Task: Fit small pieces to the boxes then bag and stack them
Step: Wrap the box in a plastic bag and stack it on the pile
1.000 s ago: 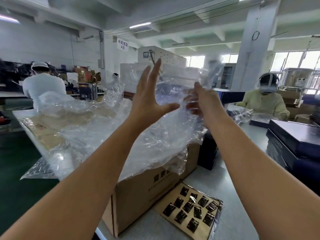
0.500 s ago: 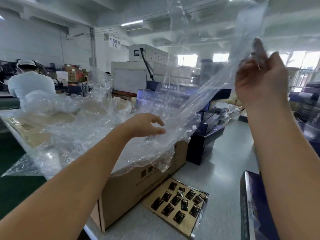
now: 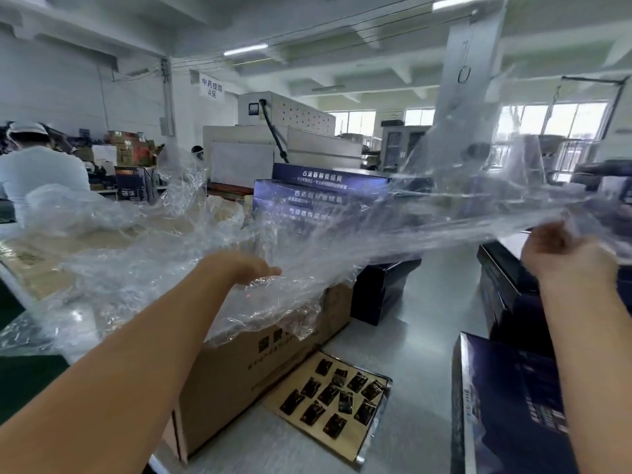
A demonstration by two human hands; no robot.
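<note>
Head view: right hand (image 3: pixel 561 254) gripping clear bag (image 3: pixel 393 220) edge above table (image 3: pixel 420 336)

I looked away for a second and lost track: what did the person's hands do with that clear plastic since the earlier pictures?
The right hand, gripping a clear plastic bag, swung from the middle up and out to the right, then came down, pulling the bag away from the heap of plastic on the brown cardboard carton. The left hand let go and dropped to rest on the heap. The carton and the tan tray of dark sachets stayed put.
</note>
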